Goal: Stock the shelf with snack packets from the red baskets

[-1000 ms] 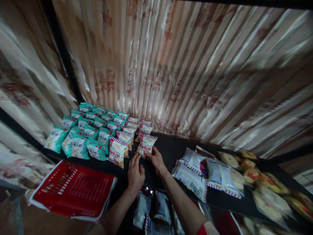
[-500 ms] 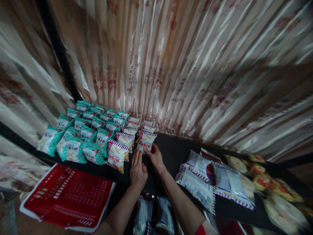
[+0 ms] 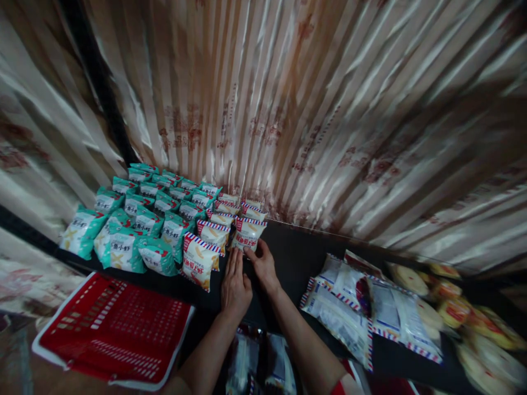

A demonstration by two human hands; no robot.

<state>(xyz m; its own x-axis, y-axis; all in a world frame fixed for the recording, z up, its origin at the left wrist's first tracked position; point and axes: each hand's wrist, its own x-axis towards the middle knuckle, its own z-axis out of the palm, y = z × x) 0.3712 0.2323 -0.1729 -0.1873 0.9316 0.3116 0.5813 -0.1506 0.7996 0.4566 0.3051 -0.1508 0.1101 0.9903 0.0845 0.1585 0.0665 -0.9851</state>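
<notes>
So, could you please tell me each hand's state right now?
Left hand: open, fingers straight, at the white snack bag's base.
Right hand: at its lower right edge; grip cannot be told.

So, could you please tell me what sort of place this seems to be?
Probably a shop, or a store-like display: rows of teal snack packets stand beside white packets with striped edges on a black shelf, and a red slotted basket, like a shopping basket, is nearby.

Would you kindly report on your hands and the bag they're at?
Left hand flat at base of striped-edge snack bag; right hand touching its lower right. Bag standing on black shelf. Matching bags close on its left, another behind.
</notes>
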